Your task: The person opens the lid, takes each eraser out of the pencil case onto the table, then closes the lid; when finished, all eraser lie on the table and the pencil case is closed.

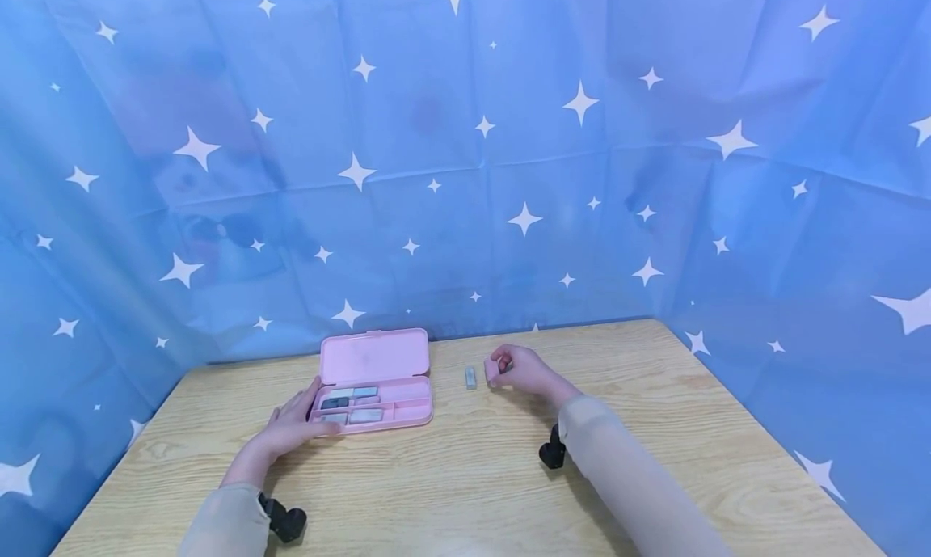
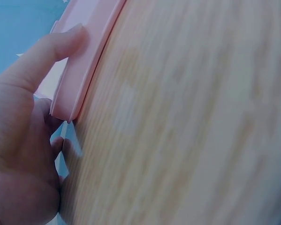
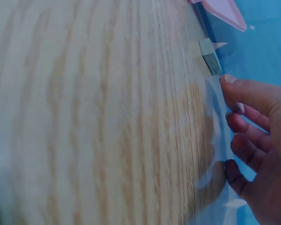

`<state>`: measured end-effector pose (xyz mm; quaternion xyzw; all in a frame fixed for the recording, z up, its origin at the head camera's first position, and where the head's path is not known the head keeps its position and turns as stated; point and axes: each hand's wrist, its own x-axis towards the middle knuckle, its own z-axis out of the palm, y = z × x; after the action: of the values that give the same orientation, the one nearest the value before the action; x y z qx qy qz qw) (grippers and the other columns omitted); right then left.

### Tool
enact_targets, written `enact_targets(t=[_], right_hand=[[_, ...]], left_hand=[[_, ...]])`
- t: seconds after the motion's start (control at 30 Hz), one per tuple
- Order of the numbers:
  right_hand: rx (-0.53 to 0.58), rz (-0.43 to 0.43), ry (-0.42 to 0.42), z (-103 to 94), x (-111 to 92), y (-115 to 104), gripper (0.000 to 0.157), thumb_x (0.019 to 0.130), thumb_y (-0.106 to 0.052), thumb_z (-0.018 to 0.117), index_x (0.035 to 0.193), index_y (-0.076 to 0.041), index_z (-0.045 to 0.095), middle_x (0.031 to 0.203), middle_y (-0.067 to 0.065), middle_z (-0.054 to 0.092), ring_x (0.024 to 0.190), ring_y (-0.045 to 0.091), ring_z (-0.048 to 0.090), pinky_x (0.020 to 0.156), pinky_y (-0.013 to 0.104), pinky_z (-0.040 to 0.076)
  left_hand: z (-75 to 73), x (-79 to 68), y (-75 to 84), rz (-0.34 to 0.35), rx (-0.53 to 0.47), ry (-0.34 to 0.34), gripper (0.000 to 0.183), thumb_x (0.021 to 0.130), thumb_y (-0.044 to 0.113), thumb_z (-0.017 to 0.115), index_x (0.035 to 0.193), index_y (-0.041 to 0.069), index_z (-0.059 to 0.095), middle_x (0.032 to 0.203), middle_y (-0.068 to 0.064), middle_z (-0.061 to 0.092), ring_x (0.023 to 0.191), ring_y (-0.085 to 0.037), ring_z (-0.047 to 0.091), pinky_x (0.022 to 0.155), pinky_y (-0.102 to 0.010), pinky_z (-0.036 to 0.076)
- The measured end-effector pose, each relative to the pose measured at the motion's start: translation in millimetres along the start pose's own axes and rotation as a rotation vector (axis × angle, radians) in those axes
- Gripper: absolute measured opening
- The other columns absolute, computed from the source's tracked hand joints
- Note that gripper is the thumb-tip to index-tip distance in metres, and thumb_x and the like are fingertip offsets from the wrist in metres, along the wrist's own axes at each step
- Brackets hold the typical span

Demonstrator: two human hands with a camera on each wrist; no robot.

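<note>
An open pink pencil case (image 1: 407, 415) lies on the table with its lid raised at the back. Several small blocks, grey, pale blue, dark and pink, sit in its left compartments. My left hand (image 1: 292, 424) grips the case's left end; in the left wrist view the thumb (image 2: 67, 42) presses its pink wall and the other fingers are partly hidden behind the end. To the right of the case, my right hand (image 1: 529, 371) pinches a small pink eraser-like block (image 1: 490, 369) between thumb and fingers. Just left of it stands a grey-green block (image 1: 470, 377), also seen in the right wrist view (image 3: 209, 57).
The wooden table (image 1: 451, 484) ends at a blue curtain (image 1: 465, 242) with white stars, which hangs close behind the case and along both sides. Black wrist mounts (image 1: 284, 518) sit on both forearms.
</note>
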<state>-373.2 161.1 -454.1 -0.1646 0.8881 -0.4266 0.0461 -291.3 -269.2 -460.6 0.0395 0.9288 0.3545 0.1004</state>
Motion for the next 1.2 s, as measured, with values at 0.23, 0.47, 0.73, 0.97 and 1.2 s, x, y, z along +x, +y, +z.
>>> enact_targets(t=[0.23, 0.47, 0.73, 0.97, 1.2], right_hand=[[-0.007, 0.006, -0.015, 1.4, 1.3, -0.2, 0.046, 0.074, -0.006, 0.080, 0.115, 0.000, 0.060, 0.090, 0.005, 0.058, 0.083, 0.019, 0.055, 0.077, 0.032, 0.050], [-0.040, 0.010, -0.018, 2.8, 2.5, 1.8, 0.041, 0.076, -0.008, 0.081, 0.111, -0.002, 0.061, 0.090, 0.004, 0.057, 0.083, 0.018, 0.053, 0.075, 0.033, 0.048], [-0.068, 0.010, -0.027, 4.2, 2.7, 2.2, 0.040, 0.078, -0.009, 0.080, 0.112, -0.001, 0.062, 0.092, 0.004, 0.057, 0.084, 0.018, 0.052, 0.077, 0.034, 0.047], [-0.074, 0.017, -0.026, 3.9, 2.4, 2.1, 0.042, 0.077, -0.010, 0.081, 0.114, 0.000, 0.062, 0.093, 0.003, 0.057, 0.086, 0.018, 0.052, 0.081, 0.036, 0.048], [-0.088, 0.019, -0.039, 3.4, 2.3, 0.8, 0.043, 0.078, -0.011, 0.080, 0.114, 0.002, 0.062, 0.090, 0.004, 0.056, 0.082, 0.018, 0.050, 0.077, 0.034, 0.046]], left_hand=[[-0.9, -1.3, 1.4, 0.007, 0.007, 0.003, 0.116, 0.076, 0.051, 0.074, 0.156, 0.007, 0.002, 0.157, -0.029, 0.004, 0.143, -0.047, -0.002, 0.110, -0.063, -0.010], [-1.1, -1.8, 2.4, 0.009, 0.008, 0.001, 0.116, 0.076, 0.050, 0.074, 0.156, 0.006, 0.002, 0.157, -0.029, 0.004, 0.143, -0.047, -0.001, 0.110, -0.063, -0.010], [-1.1, -1.2, 2.4, 0.013, 0.007, -0.001, 0.115, 0.077, 0.049, 0.075, 0.156, 0.007, 0.002, 0.157, -0.030, 0.004, 0.143, -0.047, -0.002, 0.110, -0.063, -0.010], [-1.1, -1.7, 2.9, 0.013, 0.010, -0.003, 0.115, 0.077, 0.049, 0.075, 0.155, 0.006, 0.002, 0.157, -0.030, 0.004, 0.143, -0.047, -0.002, 0.110, -0.064, -0.010], [-1.1, -1.1, 2.3, 0.015, 0.010, -0.001, 0.115, 0.077, 0.048, 0.075, 0.155, 0.005, 0.002, 0.157, -0.030, 0.004, 0.143, -0.047, -0.002, 0.110, -0.064, -0.010]])
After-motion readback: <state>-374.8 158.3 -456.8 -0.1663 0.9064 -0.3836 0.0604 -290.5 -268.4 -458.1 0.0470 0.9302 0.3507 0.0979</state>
